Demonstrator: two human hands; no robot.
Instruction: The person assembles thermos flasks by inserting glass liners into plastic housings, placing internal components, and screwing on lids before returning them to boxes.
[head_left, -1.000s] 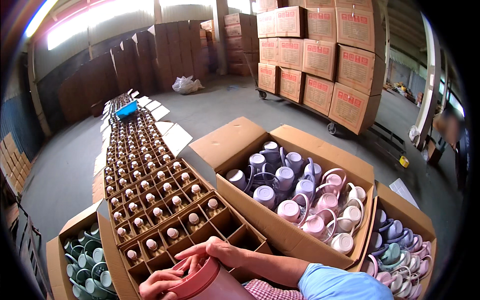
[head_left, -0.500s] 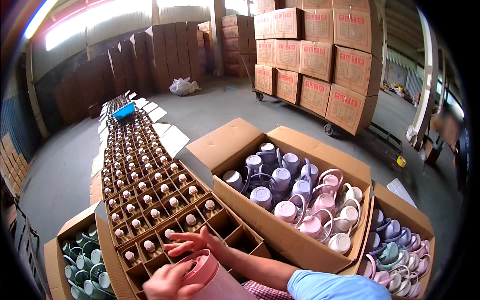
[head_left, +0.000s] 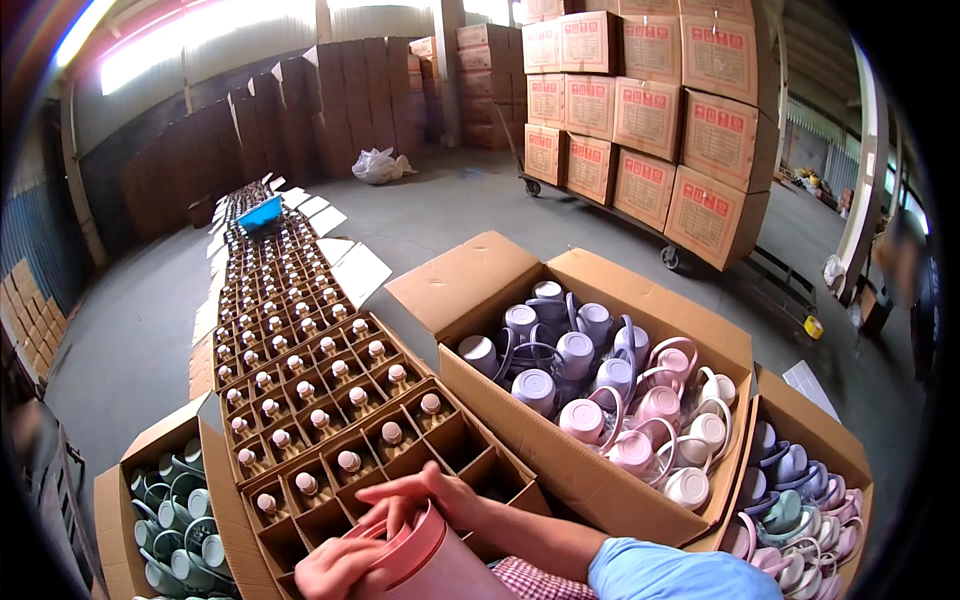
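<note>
A pink cylindrical plastic vessel [head_left: 450, 568] with a darker pink rim is tilted at the lower centre, its lower part cut off by the picture's edge. My left hand [head_left: 345, 566] is closed on the near left side of its rim. From the right, my right hand [head_left: 440, 492] reaches over the mouth. Its index finger stretches left while its other fingers bend down at the rim, partly hidden. Just beyond my hands lies a divided carton [head_left: 385, 478] with pale-capped bottles [head_left: 349, 461] in some cells; several near cells hold none.
To the right, a large open carton [head_left: 590, 480] holds purple, pink and white handled vessels [head_left: 575, 355]. Smaller open cartons with similar vessels [head_left: 790, 510] and green ones [head_left: 175, 515] flank me. A row of bottle cartons runs away, with a blue tray [head_left: 260, 213] on it. Stacked boxes [head_left: 645, 110] stand on a cart.
The view has shifted slightly left, so the cartons sit a little further right. My right hand's fingers, spread above the rim before, now bend down at the mouth. The left hand stays at the rim.
</note>
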